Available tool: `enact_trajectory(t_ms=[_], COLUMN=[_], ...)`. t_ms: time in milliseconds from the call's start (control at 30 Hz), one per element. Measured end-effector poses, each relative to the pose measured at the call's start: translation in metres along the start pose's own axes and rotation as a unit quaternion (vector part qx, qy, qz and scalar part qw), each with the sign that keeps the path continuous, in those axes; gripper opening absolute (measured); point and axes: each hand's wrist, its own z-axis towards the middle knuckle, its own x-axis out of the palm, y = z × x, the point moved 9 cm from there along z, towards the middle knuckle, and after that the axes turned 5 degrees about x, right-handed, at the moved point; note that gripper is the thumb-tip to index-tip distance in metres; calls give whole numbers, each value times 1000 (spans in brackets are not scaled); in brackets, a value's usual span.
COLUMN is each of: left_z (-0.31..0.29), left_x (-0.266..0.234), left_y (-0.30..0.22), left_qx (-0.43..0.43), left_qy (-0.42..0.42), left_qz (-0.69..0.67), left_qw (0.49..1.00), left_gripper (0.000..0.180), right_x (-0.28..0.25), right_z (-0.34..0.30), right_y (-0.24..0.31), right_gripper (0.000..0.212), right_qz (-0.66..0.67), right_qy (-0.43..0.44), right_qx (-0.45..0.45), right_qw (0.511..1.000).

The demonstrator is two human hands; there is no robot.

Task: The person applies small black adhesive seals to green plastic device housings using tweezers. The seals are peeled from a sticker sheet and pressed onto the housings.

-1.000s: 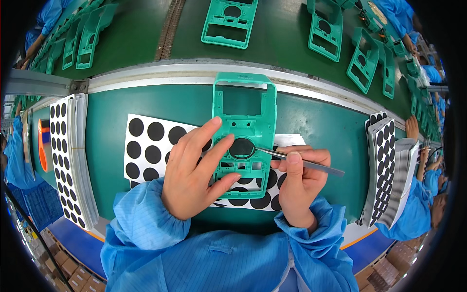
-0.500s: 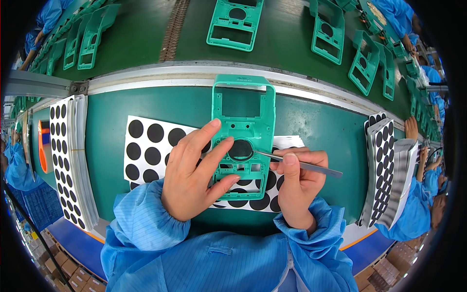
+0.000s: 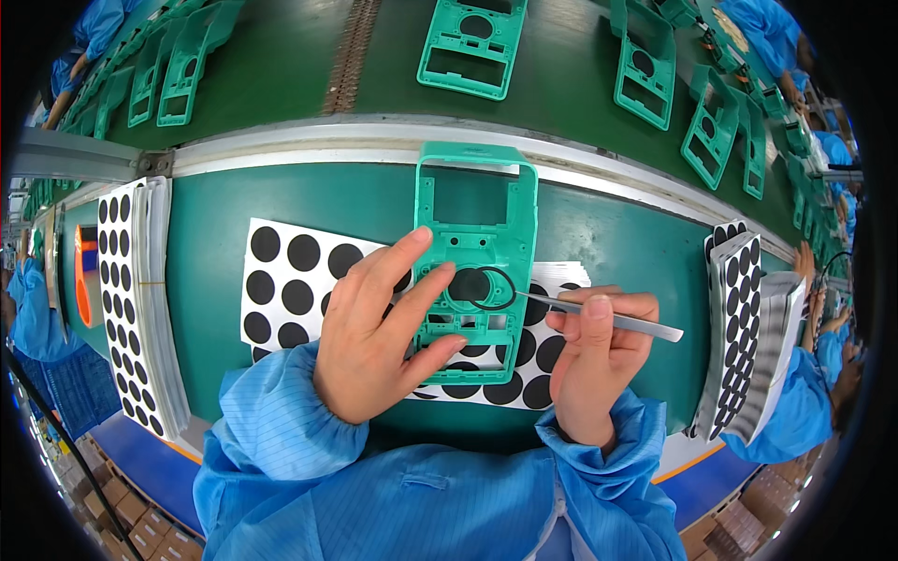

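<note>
Slim black ring (image 3: 514,289) meets metal tweezers (image 3: 622,322)!

Right hand (image 3: 601,353), clamped on those tweezers, has the ring at ten o'clock, over a glossy green plastic housing (image 3: 511,247) whose long axis runs twelve to six. Left hand (image 3: 376,338), fingers spread, touches the housing's nine-o'clock side, its fingertips nearer the ring!

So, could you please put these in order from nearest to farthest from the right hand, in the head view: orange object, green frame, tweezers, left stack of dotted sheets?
From the right hand:
1. Tweezers: held in it.
2. Green frame: just to its left.
3. Left stack of dotted sheets: far to the left.
4. Orange object: farthest left, beyond that stack.
</note>
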Motion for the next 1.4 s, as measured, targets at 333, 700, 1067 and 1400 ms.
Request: enact_trajectory(t_ms=[333, 700, 1067, 1400], left_z=[2, 0, 2, 1], left_x=[4, 8, 3, 2], left_y=[0, 3, 2, 3], left_qx=[-3, 0, -10, -11], left_qy=[5, 48, 23, 28], left_qz=[-8, 13, 13, 9], left_qw=[1000, 999, 1000, 1000], left_gripper=[55, 59, 56, 57], right_x=[2, 4, 5, 7], right_z=[2, 3, 2, 1], right_y=[-16, -22, -22, -22], right_gripper=[18, 18, 18, 18], right_qz=[32, 56, 50, 44], right_qy=[8, 8, 13, 20], right_qx=[39, 57, 55, 53], right_qw=[999, 997, 997, 997])
